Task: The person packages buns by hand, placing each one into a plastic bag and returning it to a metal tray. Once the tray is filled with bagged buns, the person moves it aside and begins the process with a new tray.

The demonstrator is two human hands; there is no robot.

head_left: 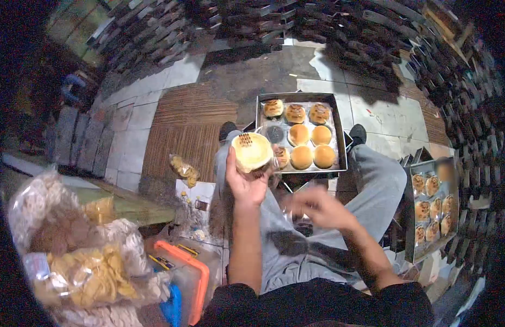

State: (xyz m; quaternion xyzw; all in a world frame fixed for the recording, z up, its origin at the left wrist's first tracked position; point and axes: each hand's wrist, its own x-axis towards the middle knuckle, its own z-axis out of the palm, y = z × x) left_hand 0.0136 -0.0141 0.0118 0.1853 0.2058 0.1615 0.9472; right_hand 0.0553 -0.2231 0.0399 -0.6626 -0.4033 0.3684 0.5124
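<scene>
My left hand holds up a round bun with pale filling and a small patch of dark grid marks on its face. Just behind it lies a dark square tray lined with clear wrap. Golden buns fill the tray's front and middle, with topped buns along the back row; a dark round spot shows at the middle left. To the right of the bun, my right hand is smeared by motion above my lap, and its fingers are unclear.
A second tray of topped buns stands at the right. Plastic bags with yellow pieces fill the lower left, beside an orange-rimmed box. A small bag lies on the floor near my left foot. Dark stacked trays line the back.
</scene>
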